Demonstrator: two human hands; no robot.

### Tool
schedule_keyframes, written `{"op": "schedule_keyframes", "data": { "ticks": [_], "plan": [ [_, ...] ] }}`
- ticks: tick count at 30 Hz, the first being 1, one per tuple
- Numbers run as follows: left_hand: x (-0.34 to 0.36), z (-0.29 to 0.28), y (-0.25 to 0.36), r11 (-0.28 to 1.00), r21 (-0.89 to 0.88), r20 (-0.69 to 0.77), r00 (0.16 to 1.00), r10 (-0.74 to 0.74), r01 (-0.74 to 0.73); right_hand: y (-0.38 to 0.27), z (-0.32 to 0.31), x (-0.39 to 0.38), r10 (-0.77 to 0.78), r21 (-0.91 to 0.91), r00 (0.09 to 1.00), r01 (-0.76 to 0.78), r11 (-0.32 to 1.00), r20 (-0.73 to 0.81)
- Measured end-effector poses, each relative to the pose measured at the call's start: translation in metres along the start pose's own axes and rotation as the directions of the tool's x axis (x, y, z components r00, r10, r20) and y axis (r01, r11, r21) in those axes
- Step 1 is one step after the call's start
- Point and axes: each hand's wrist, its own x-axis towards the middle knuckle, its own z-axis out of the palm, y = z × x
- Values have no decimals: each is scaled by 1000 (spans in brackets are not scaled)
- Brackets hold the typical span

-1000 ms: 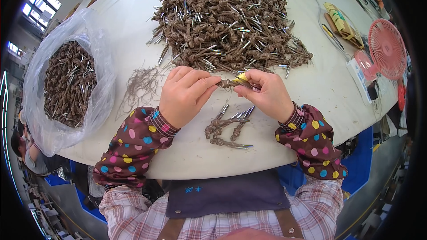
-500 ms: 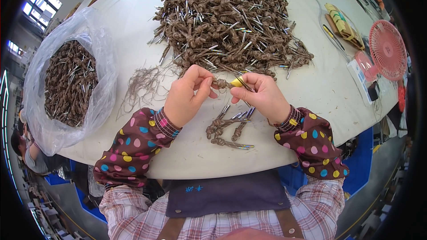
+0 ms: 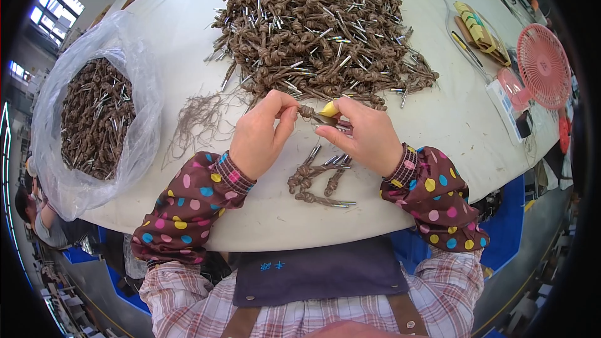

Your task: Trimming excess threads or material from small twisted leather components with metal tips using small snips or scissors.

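Observation:
Between my hands is a knotted brown cord (image 3: 306, 112), its left end pinched by my left hand (image 3: 256, 138). My right hand (image 3: 369, 141) grips a small yellow-handled tool (image 3: 328, 109), apparently snips, against the knot; its tip is hard to make out. Several knotted cords with silver tips (image 3: 319, 197) lie on the table just below my hands. Above them rises a big heap of similar knotted cords (image 3: 316, 28), and loose cut threads (image 3: 197, 122) lie left of my left hand.
An open clear bag (image 3: 144, 119) of knotted cords sits at the left of the white table (image 3: 451, 131). At right are a pink fan (image 3: 541, 62), a white power strip (image 3: 507, 112) and a yellow bundle (image 3: 476, 28). A co-worker (image 3: 41, 216) is beyond the left edge.
My left hand has turned slightly and its fingers have shifted on the knot. My right hand has moved a little left with the yellow tool, its thumb now lower and further under the knot.

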Motion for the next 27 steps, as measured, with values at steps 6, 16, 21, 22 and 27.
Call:
{"op": "schedule_keyframes", "data": {
  "ticks": [6,16,21,22,27],
  "plan": [
    [0,-1,-4,998,-5,-34,998,-57,57,-5,3,-1,81,232,988,-111,966,133],
    [-1,-5,-1,985,141,-60,992,112,-103,-7,-8,4,52,206,998,-43,978,-41],
    [-3,-3,-2,981,124,-77,984,162,-151,-22,-16,9,-57,59,994,62,996,-95],
    [-2,-4,-1,991,86,-81,991,110,-103,-19,-14,9,-54,57,994,60,997,-97],
    [0,-5,-1,994,48,-69,993,98,-95,-9,-11,7,-17,15,994,19,1000,-111]
  ]
}}
